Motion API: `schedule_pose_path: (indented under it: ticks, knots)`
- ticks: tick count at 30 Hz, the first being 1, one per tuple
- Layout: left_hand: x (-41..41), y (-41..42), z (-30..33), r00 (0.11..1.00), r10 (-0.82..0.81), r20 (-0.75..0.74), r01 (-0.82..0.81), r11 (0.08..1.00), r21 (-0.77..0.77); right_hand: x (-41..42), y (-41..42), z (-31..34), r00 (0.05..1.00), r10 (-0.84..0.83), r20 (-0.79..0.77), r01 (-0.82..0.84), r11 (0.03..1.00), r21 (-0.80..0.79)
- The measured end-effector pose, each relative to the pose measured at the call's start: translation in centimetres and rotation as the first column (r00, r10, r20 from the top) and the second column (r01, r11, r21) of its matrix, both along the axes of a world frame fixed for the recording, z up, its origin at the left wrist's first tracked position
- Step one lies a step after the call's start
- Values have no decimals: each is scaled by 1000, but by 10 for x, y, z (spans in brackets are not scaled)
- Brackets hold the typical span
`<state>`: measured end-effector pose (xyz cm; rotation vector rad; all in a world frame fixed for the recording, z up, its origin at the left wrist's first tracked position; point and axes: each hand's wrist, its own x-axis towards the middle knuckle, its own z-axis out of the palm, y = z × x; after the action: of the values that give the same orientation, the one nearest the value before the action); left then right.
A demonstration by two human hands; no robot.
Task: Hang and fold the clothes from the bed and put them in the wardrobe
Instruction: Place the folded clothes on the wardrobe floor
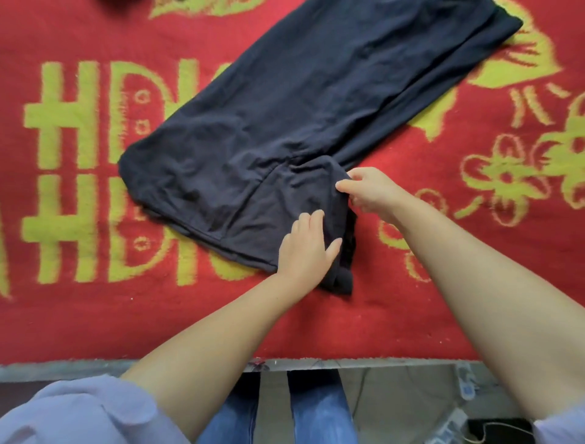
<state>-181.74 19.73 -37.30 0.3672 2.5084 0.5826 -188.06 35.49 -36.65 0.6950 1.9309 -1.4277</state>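
Observation:
A dark navy garment (285,120) lies spread flat on the bed, running diagonally from the lower middle up to the top right. Its near corner is folded over onto itself. My left hand (305,250) lies flat on that folded part, fingers straight, pressing it down. My right hand (368,190) pinches the edge of the folded corner between thumb and fingers, just to the right of the left hand.
The bed is covered by a red blanket (95,301) with yellow-green letters and flower patterns. Its front edge runs across the bottom, with my jeans (316,412) and the floor below. A dark red item (117,2) peeks in at the top left edge.

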Motion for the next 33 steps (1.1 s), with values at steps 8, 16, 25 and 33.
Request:
schedule_pose_path:
  ticks: [8, 16, 25, 33]
  knots:
    - [-53, 9, -10, 781, 561, 274, -623, 737, 264, 12, 17, -1, 990, 77, -116, -58, 986, 156]
    - [-56, -28, 4, 441, 786, 433, -864, 240, 443, 31, -10, -16, 989, 53, -135, -38, 993, 109]
    - [-53, 7, 30, 893, 450, 27, -379, 717, 585, 52, 30, -31, 972, -180, -150, 226, 885, 407]
    - [-30, 41, 4, 833, 250, 493, -485, 759, 434, 66, 40, -26, 728, -684, -48, 669, 724, -168]
